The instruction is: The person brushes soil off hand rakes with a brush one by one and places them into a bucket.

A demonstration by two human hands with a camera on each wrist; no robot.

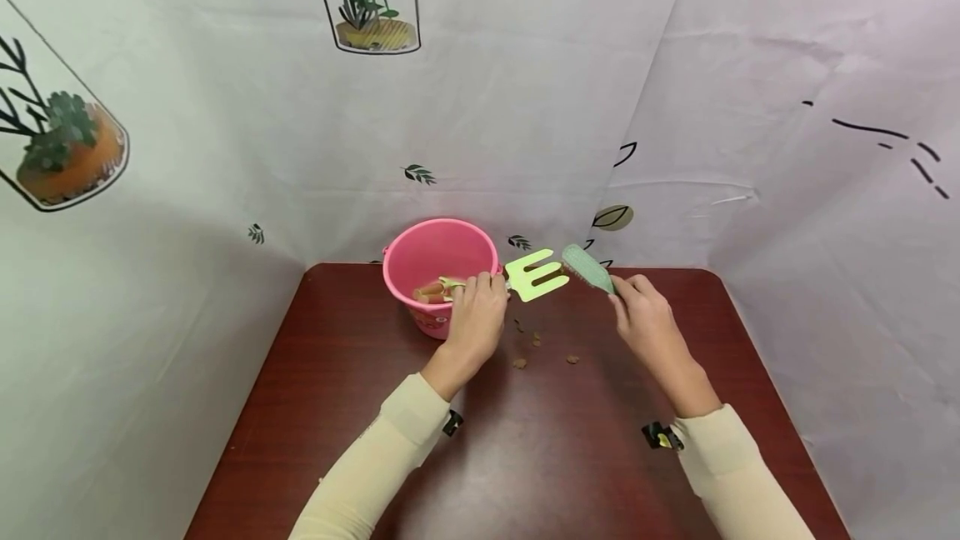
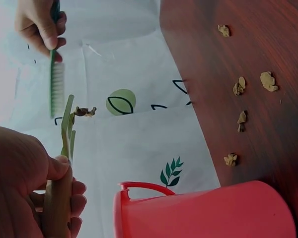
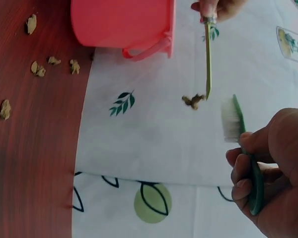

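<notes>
My left hand (image 1: 477,317) grips the wooden handle (image 2: 58,203) of a yellow-green garden hand fork (image 1: 528,276) beside the bucket's rim. The fork's tines point right, above the table. A brown dried clump (image 3: 193,101) is just below the tines in both wrist views; whether it clings to them or is falling, I cannot tell. My right hand (image 1: 647,319) holds a green brush (image 1: 588,267) by its handle, its pale bristles (image 3: 230,121) facing the fork tips with a small gap. Inside the pink bucket (image 1: 442,227) lie other tools with wooden handles (image 1: 431,292).
Several brown crumbs (image 1: 520,363) lie scattered on the dark red table (image 1: 337,407), right of the bucket. A white printed cloth (image 1: 517,123) rises behind the table and along both sides. The bucket's handle (image 2: 149,185) hangs against its side.
</notes>
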